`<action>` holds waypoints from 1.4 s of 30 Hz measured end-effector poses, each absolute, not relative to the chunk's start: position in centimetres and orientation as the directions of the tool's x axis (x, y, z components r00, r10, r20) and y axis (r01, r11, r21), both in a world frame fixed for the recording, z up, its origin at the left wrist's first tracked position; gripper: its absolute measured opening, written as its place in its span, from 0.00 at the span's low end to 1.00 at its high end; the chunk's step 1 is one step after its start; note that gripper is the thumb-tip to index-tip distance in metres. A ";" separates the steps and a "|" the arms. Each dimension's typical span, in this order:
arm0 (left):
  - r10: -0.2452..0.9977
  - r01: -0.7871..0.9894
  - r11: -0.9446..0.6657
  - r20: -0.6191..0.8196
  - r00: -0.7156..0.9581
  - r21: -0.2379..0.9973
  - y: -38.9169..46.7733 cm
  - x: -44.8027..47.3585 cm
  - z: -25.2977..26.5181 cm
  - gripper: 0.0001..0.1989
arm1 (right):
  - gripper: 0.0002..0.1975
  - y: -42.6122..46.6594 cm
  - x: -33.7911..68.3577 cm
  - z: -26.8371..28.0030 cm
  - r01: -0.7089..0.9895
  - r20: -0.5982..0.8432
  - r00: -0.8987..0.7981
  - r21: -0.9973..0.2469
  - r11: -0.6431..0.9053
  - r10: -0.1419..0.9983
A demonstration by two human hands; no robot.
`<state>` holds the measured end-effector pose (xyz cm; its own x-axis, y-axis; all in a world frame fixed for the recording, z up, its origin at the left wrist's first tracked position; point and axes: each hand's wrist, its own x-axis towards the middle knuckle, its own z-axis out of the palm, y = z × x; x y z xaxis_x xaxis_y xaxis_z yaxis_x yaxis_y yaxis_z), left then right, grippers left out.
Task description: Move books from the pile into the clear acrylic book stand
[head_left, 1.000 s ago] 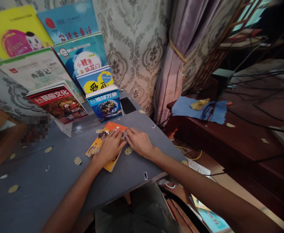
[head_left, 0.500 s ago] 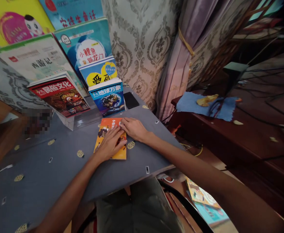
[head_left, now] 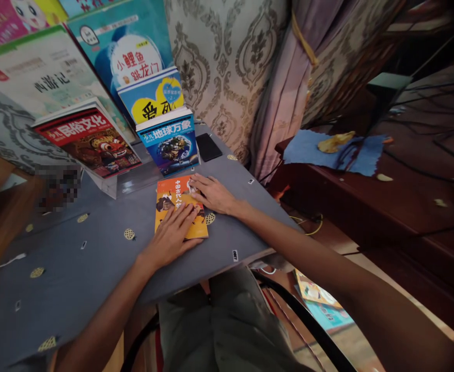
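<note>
Here, an orange-and-yellow book [head_left: 178, 190] is lying face up toward the right edge of a gray-covered desk [head_left: 106, 268], between the front edge and a clear stand [head_left: 131, 181]. A person's left hand [head_left: 174, 232] is resting open across the book's lower half, while the right hand [head_left: 213, 194], also open, is resting its fingertips at the book's upper right corner; the two are lying close together. Behind them, a blue globe book [head_left: 172, 147] is standing propped up, a red book [head_left: 95, 142] is standing to its left, and a dark flat slab [head_left: 208, 148] is lying near the desk's far right corner. Taller books [head_left: 52, 90] are rising along the back edge. Beyond the right edge, a mauve curtain [head_left: 279, 108] is hanging and a blue cloth [head_left: 304, 152] is covering part of a dark red bench [head_left: 327, 199].
</note>
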<state>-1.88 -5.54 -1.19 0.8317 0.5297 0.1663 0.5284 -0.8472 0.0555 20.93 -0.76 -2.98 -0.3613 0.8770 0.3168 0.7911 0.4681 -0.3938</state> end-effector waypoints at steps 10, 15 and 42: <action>0.523 0.544 -0.838 0.208 0.826 -0.051 -6.0 -1.6 -1.6 0.31 | 0.20 -5.2 20.8 -3.0 0.695 0.380 -0.367 -0.495 0.521 0.849; 0.531 0.551 -0.833 0.205 0.822 -0.049 -6.1 -1.5 -1.6 0.28 | 0.19 -7.1 21.2 -3.1 0.642 0.398 -0.373 -0.542 0.543 0.838; 0.537 0.554 -0.830 0.176 0.825 -0.067 -6.1 -1.7 -1.8 0.28 | 0.42 -8.1 21.8 -3.2 0.625 0.285 -0.421 -0.596 0.503 0.861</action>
